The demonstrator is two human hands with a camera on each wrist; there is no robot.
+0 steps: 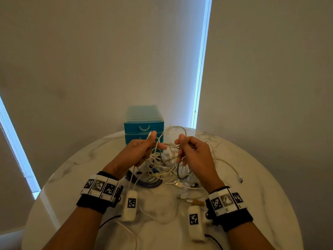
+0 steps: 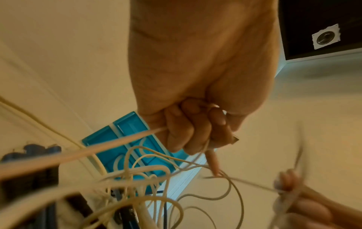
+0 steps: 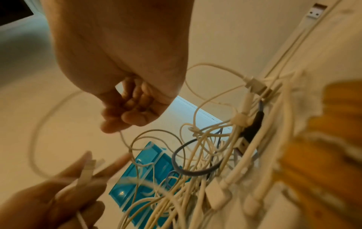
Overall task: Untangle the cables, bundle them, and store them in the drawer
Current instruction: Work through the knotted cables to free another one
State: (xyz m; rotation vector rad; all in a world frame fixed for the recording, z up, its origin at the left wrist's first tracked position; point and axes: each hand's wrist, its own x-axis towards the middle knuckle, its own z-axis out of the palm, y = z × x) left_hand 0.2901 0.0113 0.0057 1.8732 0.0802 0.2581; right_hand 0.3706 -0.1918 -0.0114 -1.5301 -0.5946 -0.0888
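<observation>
While knotted like this, light and limp cables [image 1: 167,165], no stiffness to push with; springy loops likely to snag on each other. Best taken near a plug end, where the thicker moulding gives purchase, then fed back through the loops rather than yanked. Heaped mid-table [image 1: 261,204], partly lifted between both hands, in front of the closed teal drawers [image 1: 144,126].

Left hand [image 1: 142,148]: curled round a white lead, plug end poking up past the thumb. Right hand [image 1: 196,152]: fingers bent, pinching a thin white strand near the fingertips; exact grip hard to read from the right wrist view.

Hard to make out: how many cables, which ends belong together, and where the dark blue lead [image 3: 188,164] runs under the white ones. Blurred near edges in both wrist views. Drawer insides unseen.
</observation>
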